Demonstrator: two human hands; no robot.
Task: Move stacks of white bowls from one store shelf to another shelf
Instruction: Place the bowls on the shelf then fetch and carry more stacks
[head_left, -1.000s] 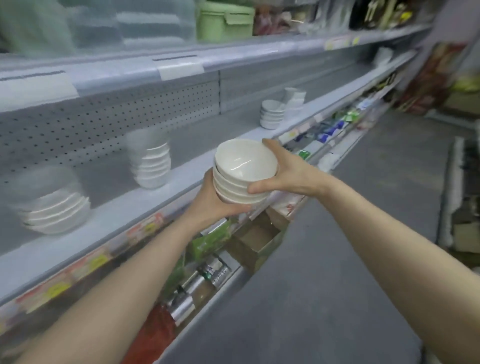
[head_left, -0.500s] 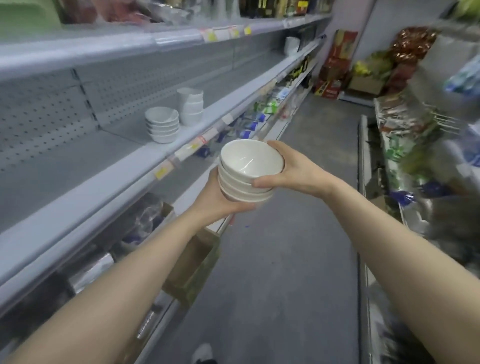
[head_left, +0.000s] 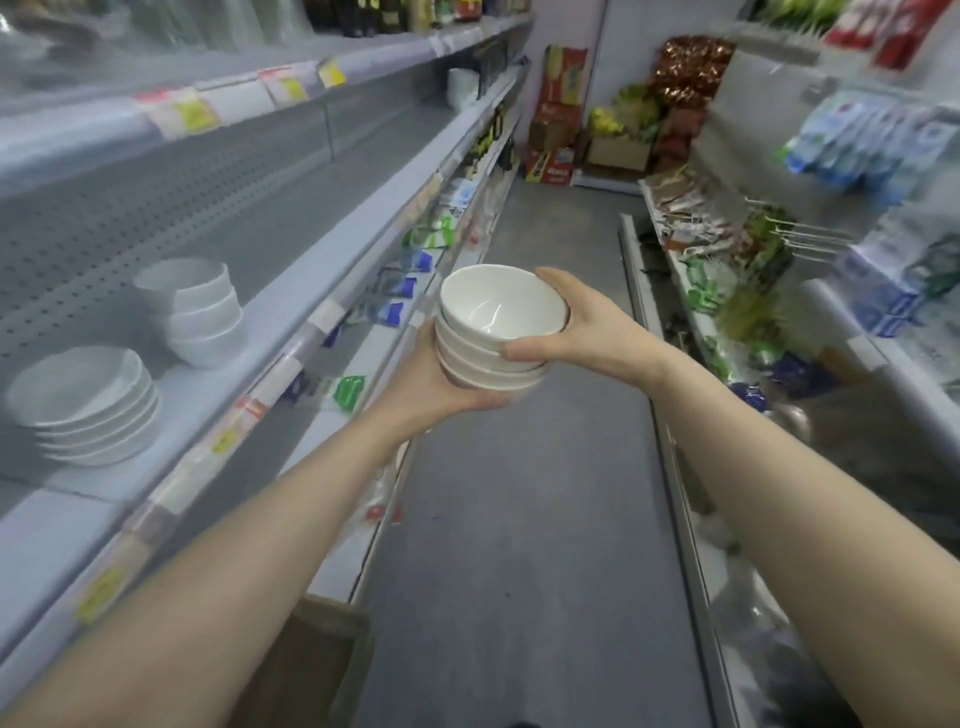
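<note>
Both hands, left hand (head_left: 441, 382) beneath and right hand (head_left: 582, 332) beside, curl fingers around the stack of glossy white ceramic bowls (head_left: 496, 332)

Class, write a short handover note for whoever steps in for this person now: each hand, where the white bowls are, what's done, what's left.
Left hand: cups the held stack from below and the left.
Right hand: grips its right side, fingers over the far rim.
Bowls: held stack is over the aisle floor, off the shelves; deep bowls and shallow bowls stand stacked on the left shelf.
Done: one stack picked up.
Left: set it on the target shelf; which one is not shown.
</note>
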